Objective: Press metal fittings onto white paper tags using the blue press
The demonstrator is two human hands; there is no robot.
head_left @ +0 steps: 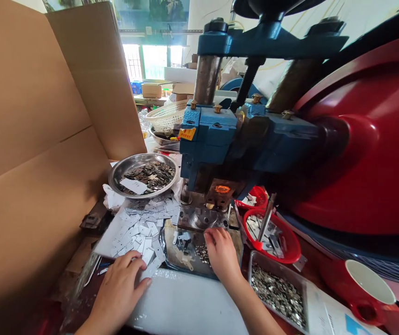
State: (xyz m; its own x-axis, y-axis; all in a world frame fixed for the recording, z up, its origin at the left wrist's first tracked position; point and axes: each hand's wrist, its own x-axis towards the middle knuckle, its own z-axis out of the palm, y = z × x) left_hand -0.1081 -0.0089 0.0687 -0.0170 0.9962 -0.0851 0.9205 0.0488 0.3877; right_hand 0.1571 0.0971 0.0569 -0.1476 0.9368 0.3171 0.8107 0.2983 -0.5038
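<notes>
My left hand (121, 281) rests at the near edge of a pile of thin flat metal plates (138, 235), its thumb and fingers apart. My right hand (222, 253) is in front of the die (204, 217) of a blue hand press (211, 139), with fingers curled together. What those fingertips hold, if anything, is hidden. Just left of the right hand, small metal bits (202, 253) lie on the dark press base. A few flat cut pieces (184, 258) lie there too, between my hands.
A steel bowl (114, 181) of dark metal pieces stands behind the plates. Right of the press are a red basket (295, 249) with plates, a bin (304, 284) of small shiny parts and a red mug (339, 284). Cardboard (28, 116) walls the left; a big red wheel (367, 139) fills the right.
</notes>
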